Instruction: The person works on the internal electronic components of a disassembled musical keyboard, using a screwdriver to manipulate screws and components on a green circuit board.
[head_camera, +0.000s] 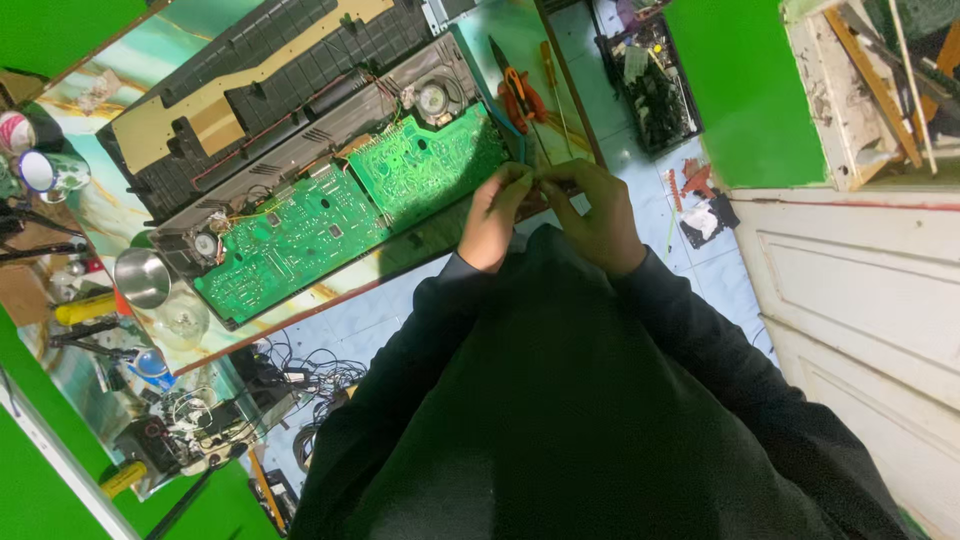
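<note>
My left hand (495, 218) and my right hand (600, 215) meet fingertip to fingertip at the near edge of the table (330, 285). Together they pinch a small thin part (535, 178); it is too small to tell what it is. Both arms are in dark sleeves. Just beyond the hands lies an opened electronic device with two green circuit boards (345, 205) and a round speaker (433, 100) at each end. Its black back cover (250, 80) lies behind it.
Orange-handled pliers (518, 95) and a thin screwdriver (553, 85) lie on the table past my hands. A metal bowl (141, 277) and mugs (45, 170) stand at the left. Cables (310, 375) lie on the floor, a crate of parts (655, 85) and a white door (860, 290) at right.
</note>
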